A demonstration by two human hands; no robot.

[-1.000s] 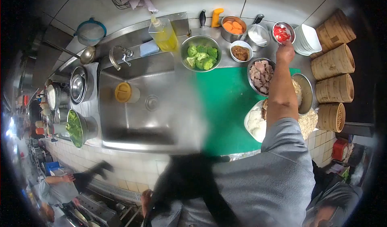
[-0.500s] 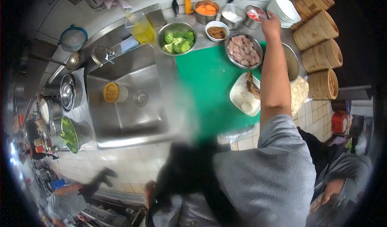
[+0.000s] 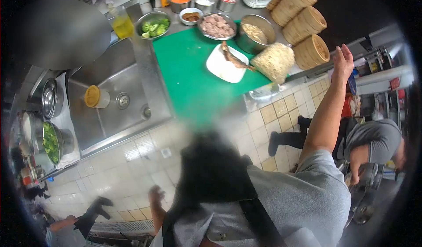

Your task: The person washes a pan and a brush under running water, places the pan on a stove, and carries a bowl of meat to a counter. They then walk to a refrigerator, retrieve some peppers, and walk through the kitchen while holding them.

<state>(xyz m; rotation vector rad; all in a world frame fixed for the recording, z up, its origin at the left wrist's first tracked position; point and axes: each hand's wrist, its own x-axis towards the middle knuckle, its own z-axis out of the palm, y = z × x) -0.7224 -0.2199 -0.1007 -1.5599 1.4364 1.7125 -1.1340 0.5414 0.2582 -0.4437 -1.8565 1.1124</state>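
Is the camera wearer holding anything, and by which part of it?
Nothing, as far as the picture shows: the right grip is open and empty, and the left grip, though blurred, shows nothing in it.

The right hand (image 3: 343, 62) was held out near a bamboo steamer (image 3: 309, 54), the left hand (image 3: 156, 195) low; a white plate (image 3: 220, 66) was set on a green board (image 3: 181, 67).

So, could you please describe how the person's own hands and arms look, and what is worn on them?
The right hand is bare, with no glove, and the right forearm is uncovered below a short grey sleeve. The left hand also looks bare, though blurred. I see no watch on the right wrist.
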